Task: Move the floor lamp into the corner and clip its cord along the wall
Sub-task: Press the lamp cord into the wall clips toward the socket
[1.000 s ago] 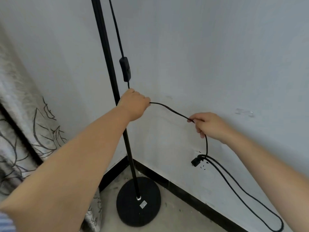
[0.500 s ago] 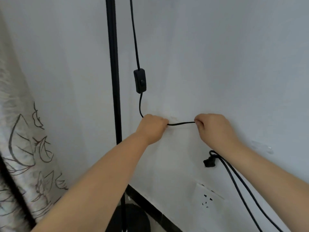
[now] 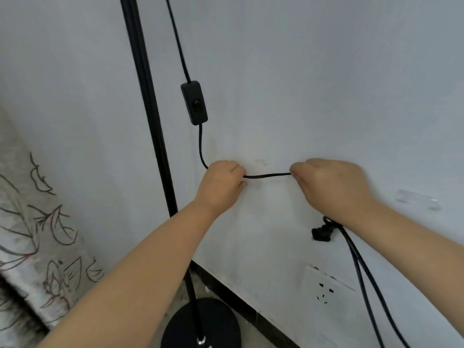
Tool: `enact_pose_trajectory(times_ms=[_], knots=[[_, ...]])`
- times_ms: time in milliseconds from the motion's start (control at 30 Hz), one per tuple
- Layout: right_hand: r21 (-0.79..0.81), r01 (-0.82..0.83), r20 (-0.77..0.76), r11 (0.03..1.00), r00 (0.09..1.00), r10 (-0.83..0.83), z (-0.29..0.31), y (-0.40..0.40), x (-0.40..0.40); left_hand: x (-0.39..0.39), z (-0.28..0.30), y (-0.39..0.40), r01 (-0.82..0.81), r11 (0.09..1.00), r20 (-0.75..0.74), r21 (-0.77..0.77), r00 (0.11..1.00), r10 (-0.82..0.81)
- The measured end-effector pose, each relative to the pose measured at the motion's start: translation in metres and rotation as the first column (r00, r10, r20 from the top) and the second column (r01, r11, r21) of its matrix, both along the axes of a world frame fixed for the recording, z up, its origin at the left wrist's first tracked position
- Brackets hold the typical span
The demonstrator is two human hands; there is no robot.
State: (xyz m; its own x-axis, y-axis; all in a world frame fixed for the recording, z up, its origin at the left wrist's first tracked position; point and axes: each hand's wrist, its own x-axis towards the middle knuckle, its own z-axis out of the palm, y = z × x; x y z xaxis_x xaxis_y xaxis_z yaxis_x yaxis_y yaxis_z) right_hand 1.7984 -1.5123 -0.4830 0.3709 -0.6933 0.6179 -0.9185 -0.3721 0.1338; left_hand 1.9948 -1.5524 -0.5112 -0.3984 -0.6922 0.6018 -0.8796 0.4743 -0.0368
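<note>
Between left hand (image 3: 221,184) and right hand (image 3: 331,184), taut cord (image 3: 267,175), both grips closed.

light: soft, even, fairly bright on the wall (image 3: 313,71) | shadows: faint, no glare | blur: slight on right hand (image 3: 331,184) | distortion: lamp pole (image 3: 148,109) bows near wall's left
</note>
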Motion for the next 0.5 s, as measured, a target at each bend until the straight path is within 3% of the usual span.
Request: enact_pose_trajectory(times_ms=[100,300,500], knots=[[-0.013,-0.025,-0.058,1.000,0.998,0.024,-0.003,0.001,0.000,0.008,0.004,0.004,0.040,0.998,0.038,0.057,0.998,-0.042],[0.289,-0.101,0.032,0.952,0.995,0.096,-0.022,0.006,0.009,0.010,0.008,0.000,-0.040,0.985,0.192,0.171,0.981,0.007],[0.231,-0.008,0.064,0.973,0.998,-0.007,-0.026,0.000,0.013,0.015,0.018,0.000,0.059,0.973,-0.029,0.224,0.998,-0.054]])
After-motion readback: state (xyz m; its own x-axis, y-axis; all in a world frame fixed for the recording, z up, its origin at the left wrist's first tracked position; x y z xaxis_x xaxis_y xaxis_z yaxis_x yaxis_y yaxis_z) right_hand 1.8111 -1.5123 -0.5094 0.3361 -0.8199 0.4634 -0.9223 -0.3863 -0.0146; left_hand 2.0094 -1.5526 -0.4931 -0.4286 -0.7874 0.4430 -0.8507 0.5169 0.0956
